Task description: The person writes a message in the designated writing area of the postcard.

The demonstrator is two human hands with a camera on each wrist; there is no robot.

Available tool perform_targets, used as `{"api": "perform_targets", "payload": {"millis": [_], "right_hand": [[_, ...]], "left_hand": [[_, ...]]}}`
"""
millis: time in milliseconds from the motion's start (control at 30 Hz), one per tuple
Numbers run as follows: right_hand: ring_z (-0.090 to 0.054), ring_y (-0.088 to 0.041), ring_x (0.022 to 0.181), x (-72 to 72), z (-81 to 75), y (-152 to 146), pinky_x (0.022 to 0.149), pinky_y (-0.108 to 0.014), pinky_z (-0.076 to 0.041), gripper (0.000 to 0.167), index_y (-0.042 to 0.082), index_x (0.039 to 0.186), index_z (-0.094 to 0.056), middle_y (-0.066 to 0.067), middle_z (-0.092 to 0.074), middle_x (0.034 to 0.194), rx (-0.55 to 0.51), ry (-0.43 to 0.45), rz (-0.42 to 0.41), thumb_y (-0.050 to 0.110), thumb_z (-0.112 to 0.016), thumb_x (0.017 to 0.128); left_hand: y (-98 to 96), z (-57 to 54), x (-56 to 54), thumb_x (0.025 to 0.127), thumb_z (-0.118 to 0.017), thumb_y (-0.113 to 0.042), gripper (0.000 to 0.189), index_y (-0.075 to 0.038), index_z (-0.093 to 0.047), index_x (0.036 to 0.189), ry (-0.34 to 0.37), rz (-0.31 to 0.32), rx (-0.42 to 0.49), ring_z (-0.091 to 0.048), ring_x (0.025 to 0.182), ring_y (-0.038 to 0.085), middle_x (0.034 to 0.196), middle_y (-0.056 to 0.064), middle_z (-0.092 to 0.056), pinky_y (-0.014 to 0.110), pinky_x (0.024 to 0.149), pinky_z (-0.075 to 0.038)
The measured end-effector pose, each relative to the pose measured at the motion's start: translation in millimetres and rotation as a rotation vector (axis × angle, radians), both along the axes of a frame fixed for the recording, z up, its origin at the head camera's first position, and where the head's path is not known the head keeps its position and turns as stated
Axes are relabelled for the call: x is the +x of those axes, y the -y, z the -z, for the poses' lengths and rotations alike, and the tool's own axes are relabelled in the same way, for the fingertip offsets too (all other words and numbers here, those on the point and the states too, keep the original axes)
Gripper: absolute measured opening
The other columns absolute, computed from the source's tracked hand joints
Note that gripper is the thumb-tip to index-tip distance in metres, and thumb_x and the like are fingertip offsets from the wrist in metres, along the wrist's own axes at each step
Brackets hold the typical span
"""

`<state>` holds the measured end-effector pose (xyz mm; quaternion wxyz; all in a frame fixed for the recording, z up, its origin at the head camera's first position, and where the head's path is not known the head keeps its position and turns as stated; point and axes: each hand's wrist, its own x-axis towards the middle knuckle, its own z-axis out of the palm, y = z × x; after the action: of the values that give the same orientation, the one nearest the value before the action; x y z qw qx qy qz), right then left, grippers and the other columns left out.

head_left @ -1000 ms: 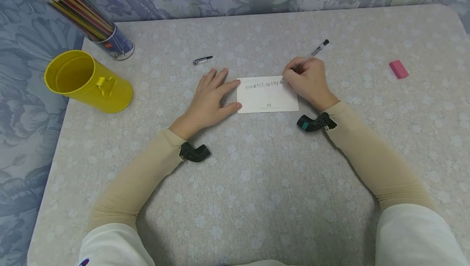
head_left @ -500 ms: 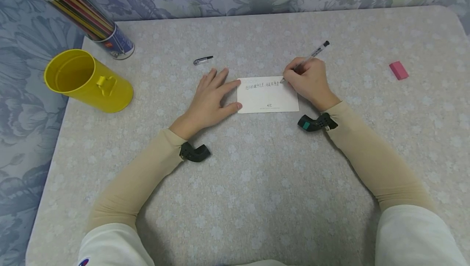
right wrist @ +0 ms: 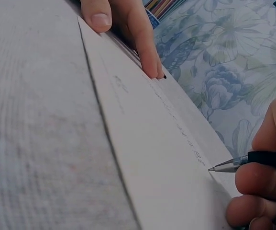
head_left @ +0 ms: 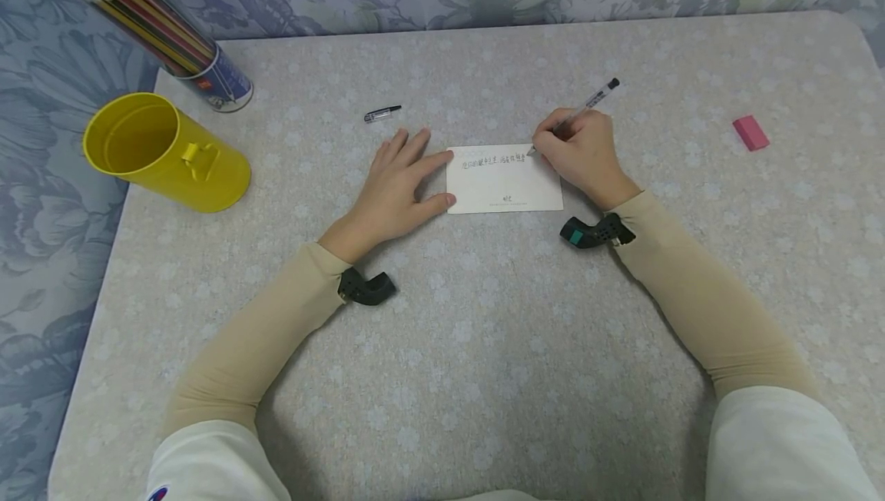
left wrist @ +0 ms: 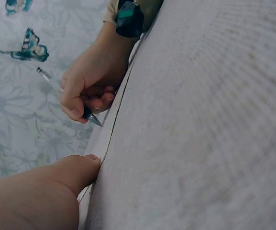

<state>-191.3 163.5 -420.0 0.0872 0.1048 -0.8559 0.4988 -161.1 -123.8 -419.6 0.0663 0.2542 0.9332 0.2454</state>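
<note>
A white card (head_left: 505,182) lies flat on the table, with a line of handwriting along its upper part and a small print near its bottom edge. My right hand (head_left: 579,149) pinches a clear pen (head_left: 596,95) with a black end. In the right wrist view the metal pen tip (right wrist: 224,166) meets the card at the end of the written line. My left hand (head_left: 394,197) lies with fingers spread, its thumb and index fingertip resting on the card's left edge. The left thumb (left wrist: 82,170) presses the card's edge in the left wrist view.
A black-and-clear pen cap (head_left: 382,114) lies beyond my left hand. At the left stand a yellow cup (head_left: 200,170) and a tube of pencils (head_left: 224,82) with a blue lid. A pink eraser (head_left: 750,132) lies on the right of the patterned table (head_left: 456,347).
The pen's upper end has tipped very slightly downward in the head view. Both hands stay nearly in place, the left on the card and the right holding the pen.
</note>
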Motion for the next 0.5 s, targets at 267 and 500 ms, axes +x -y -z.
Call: {"api": "perform_targets", "payload": {"millis": [267, 500], "right_hand": [[-0.038, 0.000, 0.042, -0.6, -1.4, 0.4, 0.044, -0.017, -0.026, 0.018, 0.001, 0.074, -0.075, 0.012, -0.050, 0.049, 0.010, 0.010, -0.003, 0.002, -0.059, 0.081], [-0.036, -0.001, 0.041, -0.4, -0.8, 0.4, 0.043, -0.017, -0.025, 0.018, 0.001, 0.072, -0.073, 0.010, -0.047, 0.047, 0.009, -0.001, -0.011, 0.001, -0.057, 0.080]], "left_hand": [[-0.2, 0.3, -0.7, 0.095, -0.068, -0.045, 0.064, -0.013, -0.053, 0.149, 0.007, 0.000, 0.001, -0.010, 0.157, 0.048, 0.167, 0.022, -0.025, 0.066, 0.126, -0.005], [-0.2, 0.2, -0.8, 0.095, -0.068, -0.045, 0.064, -0.014, -0.053, 0.150, 0.008, 0.000, -0.001, -0.010, 0.157, 0.048, 0.168, 0.022, -0.025, 0.066, 0.126, -0.005]]}}
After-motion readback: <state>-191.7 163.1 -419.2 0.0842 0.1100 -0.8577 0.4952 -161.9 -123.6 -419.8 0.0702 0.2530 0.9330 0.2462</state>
